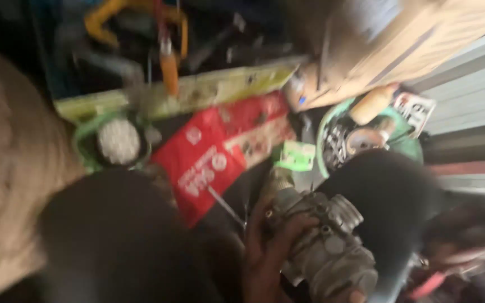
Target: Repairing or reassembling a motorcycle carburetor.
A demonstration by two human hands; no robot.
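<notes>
Low in the middle of the frame, my hand [265,252] is wrapped around a grey metal engine part [324,247], fingers [296,223] curled over its top edge so that it sits firmly in my grip. Which of my hands this is I cannot tell for certain from the blur; I take it for the left, and a fingertip showing at the bottom edge under the part may belong to the other hand, though I cannot tell how that one is set. The engine part is a lumpy casting with round ports on its upper end, and it lies just beside my dark-clad knee [383,196] to the right. Above it, near the centre, a red flat packet [214,157] lies on the floor, with a small green box [294,155] touching its right corner. A long yellow-green strip [197,90] runs across behind them. At the left a green bowl [88,132] holds something round and pale. At the upper right a green basin [411,140] holds metal bits and an orange bottle [373,104]. Everything is blurred.
</notes>
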